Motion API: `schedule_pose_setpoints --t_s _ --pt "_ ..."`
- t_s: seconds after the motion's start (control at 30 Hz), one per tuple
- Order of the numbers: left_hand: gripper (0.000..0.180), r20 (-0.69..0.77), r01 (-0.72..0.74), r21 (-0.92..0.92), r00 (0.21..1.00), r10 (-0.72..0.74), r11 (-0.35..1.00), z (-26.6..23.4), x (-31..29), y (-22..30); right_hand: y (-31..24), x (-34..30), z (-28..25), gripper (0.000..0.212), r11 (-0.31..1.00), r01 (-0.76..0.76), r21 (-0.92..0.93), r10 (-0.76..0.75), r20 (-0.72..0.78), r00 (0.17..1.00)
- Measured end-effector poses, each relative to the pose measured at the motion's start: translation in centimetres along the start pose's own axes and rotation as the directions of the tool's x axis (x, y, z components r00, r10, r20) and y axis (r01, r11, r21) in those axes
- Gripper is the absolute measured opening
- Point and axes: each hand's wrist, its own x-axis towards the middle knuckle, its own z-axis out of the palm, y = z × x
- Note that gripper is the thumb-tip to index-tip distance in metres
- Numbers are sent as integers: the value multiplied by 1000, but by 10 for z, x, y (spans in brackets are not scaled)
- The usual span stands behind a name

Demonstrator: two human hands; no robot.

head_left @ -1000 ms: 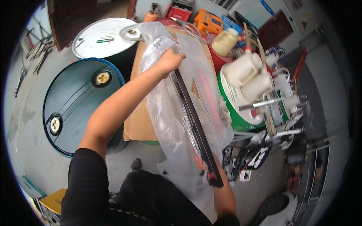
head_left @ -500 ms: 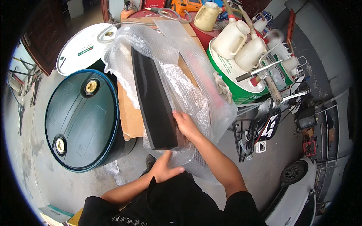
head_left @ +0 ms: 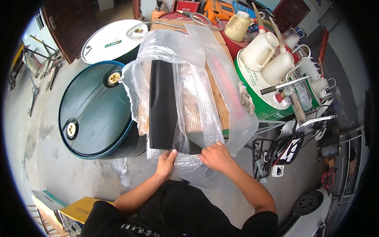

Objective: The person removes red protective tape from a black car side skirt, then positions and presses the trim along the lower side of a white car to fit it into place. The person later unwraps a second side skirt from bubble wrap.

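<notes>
A long black panel lies on a sheet of bubble wrap, its long side running away from me. Clear plastic film covers its right part, where a dark corner shows through. My left hand is closed at the panel's near edge, thumb on top and fingers mostly hidden below. To the right, my right hand pinches the film by the dark corner, fingers curled. Whether it also grips the panel is hard to see. More bubble wrap hangs below the near edge, between my hands.
Cardboard lies under the wrap. A dark blue drum stands left, a white-topped drum behind it. On the right, a green drum carries white jugs, a pump handle and a glove.
The panel has been turned flatter and straighter on the wrap. My right hand has moved from its right side to the near right corner; my left hand has moved up to the near edge.
</notes>
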Motion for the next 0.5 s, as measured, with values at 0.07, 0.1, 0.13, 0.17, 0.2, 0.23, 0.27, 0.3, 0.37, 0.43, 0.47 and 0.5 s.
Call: schedule_pose_setpoints --t_s 0.07,0.1,0.13,0.17,0.2,0.23,0.27,0.3,0.37,0.43,0.47,0.5 --pt "43 21 25 49 999 -26 998 -2 -7 9 -1 -4 8 29 980 -27 197 65 -186 980" --pt "45 -21 91 141 996 -89 986 -1 -12 13 0 -2 8 29 969 -49 243 106 -230 967" --pt "44 9 89 330 995 -97 940 -1 -30 20 -2 3 6 29 955 -57 293 139 -269 953" --pt "44 53 65 505 993 -106 861 3 -42 28 -4 9 2 28 946 -21 323 137 -341 930" --pt "44 91 34 662 988 -125 749 7 -53 38 -3 10 0 29 933 7 360 124 -339 933" --pt "46 185 -281 741 958 218 609 15 -66 49 -5 12 -1 29 916 36 400 112 -340 934" --pt "50 315 -527 770 804 504 360 28 -77 58 -7 12 -1 29 896 61 441 102 -337 936" --pt "48 329 -596 671 773 543 441 44 -80 71 -7 14 -2 28 884 77 461 94 -336 937" --pt "45 365 -559 519 829 424 646 56 -76 82 -6 20 -7 26 860 118 496 62 -331 941" --pt "44 456 -292 444 887 67 847 56 -68 79 -6 25 -11 27 867 91 490 95 -341 935" --pt "43 415 -268 434 907 73 860 60 -68 79 -6 29 -13 27 871 75 485 112 -345 932" --pt "42 373 -245 423 924 78 872 67 -68 79 -6 35 -14 30 863 72 500 129 -356 926"
